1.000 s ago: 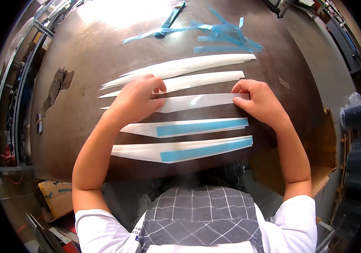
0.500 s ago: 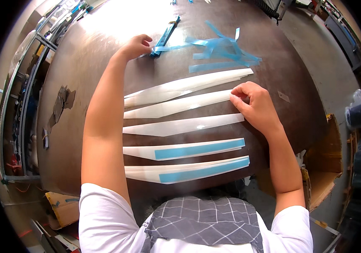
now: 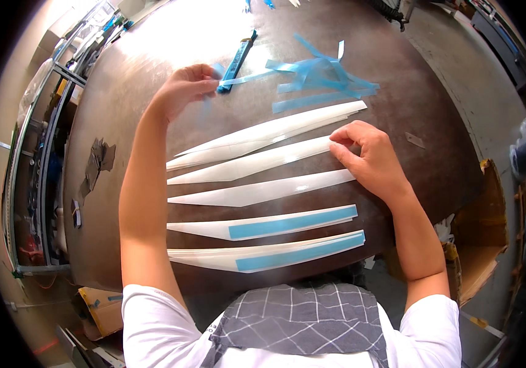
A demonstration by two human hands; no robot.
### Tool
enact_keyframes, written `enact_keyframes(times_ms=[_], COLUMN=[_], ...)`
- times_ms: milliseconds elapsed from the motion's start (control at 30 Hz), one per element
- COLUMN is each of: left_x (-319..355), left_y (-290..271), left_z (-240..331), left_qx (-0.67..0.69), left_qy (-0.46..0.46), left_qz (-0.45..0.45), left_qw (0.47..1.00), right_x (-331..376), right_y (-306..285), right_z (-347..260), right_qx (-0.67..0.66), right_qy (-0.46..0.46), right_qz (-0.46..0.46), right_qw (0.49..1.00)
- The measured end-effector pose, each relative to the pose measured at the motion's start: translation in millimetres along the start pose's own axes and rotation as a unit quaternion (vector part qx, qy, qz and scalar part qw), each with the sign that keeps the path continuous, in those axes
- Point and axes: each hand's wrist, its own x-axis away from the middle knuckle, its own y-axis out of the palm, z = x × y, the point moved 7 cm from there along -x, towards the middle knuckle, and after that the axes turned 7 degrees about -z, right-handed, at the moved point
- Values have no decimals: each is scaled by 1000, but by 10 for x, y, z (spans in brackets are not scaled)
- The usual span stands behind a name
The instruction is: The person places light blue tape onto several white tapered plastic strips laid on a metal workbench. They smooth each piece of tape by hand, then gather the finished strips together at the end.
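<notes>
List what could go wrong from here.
1. The blue strip running from the tangled pile to the left hand might drag others along.
2. The right hand, seemingly pinching the end of a white piece, could tug it askew.
3. The fanned white stack nearest the pile could slide further apart if bumped.

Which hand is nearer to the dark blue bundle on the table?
Left. The left hand is beside the dark blue bundle, left of its near end; the right hand is farther off, lower right in view, at a white strip's end.
</notes>
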Motion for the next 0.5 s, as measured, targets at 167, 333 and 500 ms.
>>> enact_keyframes(times_ms=[167,333,500], left_x=[386,611,586], left_y=[1144,1796,1899], left_z=[422,436,396], left_qx=[313,395,421], left_qy=[88,45,17], left_qz=[-150,-106,-54], left_qw=[934,911,905], right_x=[8,40,179], right_y=[238,353,458], right_z=[-335,-599,-549], right_qx=[-179,-180,-179], right_qy=[27,41,44], right_qz=[-63,-86,-56], right_qw=[981,979,981])
